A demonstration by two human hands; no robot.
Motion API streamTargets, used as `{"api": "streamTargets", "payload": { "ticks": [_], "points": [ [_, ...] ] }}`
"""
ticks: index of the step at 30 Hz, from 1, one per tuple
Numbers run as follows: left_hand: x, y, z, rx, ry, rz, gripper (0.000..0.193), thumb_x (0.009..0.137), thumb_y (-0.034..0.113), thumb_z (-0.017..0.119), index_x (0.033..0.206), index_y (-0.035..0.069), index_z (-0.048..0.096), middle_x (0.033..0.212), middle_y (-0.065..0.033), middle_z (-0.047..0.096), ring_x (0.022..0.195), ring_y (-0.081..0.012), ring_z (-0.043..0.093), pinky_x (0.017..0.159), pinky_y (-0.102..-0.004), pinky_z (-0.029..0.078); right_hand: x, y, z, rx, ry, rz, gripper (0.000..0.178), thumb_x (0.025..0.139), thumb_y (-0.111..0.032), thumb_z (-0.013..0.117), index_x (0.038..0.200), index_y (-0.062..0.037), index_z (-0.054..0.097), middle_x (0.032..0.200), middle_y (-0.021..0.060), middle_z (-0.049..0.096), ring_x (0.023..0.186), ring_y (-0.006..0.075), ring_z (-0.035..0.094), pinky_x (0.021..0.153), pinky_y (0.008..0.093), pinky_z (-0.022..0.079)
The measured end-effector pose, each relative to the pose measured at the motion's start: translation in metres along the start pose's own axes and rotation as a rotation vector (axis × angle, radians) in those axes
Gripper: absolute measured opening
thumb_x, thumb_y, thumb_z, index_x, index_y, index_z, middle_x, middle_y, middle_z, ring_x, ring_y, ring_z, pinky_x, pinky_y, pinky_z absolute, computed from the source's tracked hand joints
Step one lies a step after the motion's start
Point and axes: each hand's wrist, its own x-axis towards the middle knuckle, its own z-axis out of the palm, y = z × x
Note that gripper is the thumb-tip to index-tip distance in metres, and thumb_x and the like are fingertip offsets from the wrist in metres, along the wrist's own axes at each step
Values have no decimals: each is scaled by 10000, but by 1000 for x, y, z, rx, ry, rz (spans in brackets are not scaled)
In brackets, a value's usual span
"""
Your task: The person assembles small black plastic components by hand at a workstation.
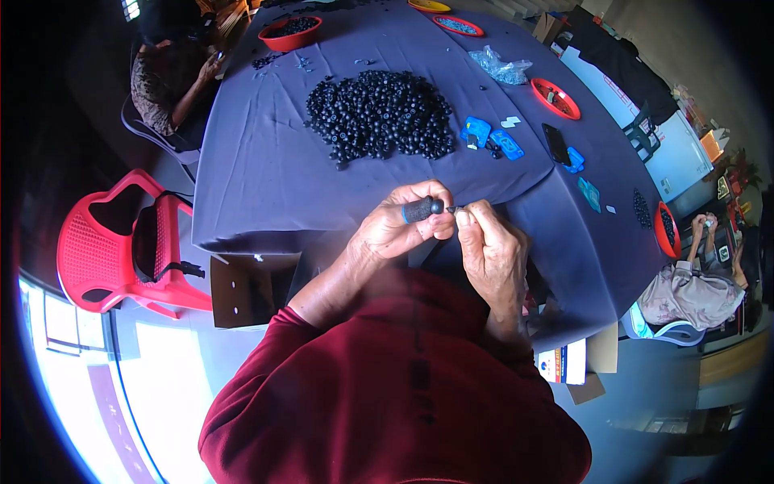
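Note:
Both my hands meet at the table's near edge, in front of my chest. My left hand [385,226] is closed on a small round black part [436,206]. A dark wrap with a blue edge [417,210] sits around one of its fingers. Close beside it, my right hand [492,242] pinches a small dark pointed piece [453,210], its tip toward the black part. Whether the two pieces touch is too small to tell. Beyond my hands lies a wide pile of similar small black parts [379,117] on the grey-blue tablecloth [258,161].
Blue packets [476,131], a dark phone [556,143] and a clear bag [501,66] lie to the right. Red bowls [289,40] stand farther off. A red chair [105,242] is at left, an open carton [242,290] below the table. Two people sit at the table's sides.

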Motion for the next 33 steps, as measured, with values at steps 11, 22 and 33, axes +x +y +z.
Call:
{"api": "streamTargets", "payload": {
  "ticks": [11, 22, 33],
  "points": [
    [0, -2, -6, 112, 13, 51, 250, 782, 105, 609, 972, -25, 511, 735, -53, 506, 703, -146, 459, 670, -288, 377, 0, 6, 5, -49, -35, 16, 123, 855, -61, 515, 747, -5, 522, 651, 85, 604, 598, 234, 612, 527, 307, 455],
    [-9, 74, -59, 1807, 466, 337, 387, 646, -137, 303, 922, -55, 562, 794, -78, 624, 761, -148, 581, 698, -261, 467, 2, 8, 0, 33, 30, 56, 139, 872, -137, 514, 811, -17, 548, 610, 127, 518, 511, 255, 514, 496, 308, 403],
    [-182, 205, -176, 2494, 1478, 85, 84, 715, 75, 549, 768, 14, 524, 761, -200, 593, 732, -374, 575, 653, -455, 453, 3, 16, 21, 24, -125, 127, 170, 870, -161, 524, 785, -16, 547, 568, 105, 496, 492, 206, 484, 488, 296, 390]
  ]
}}
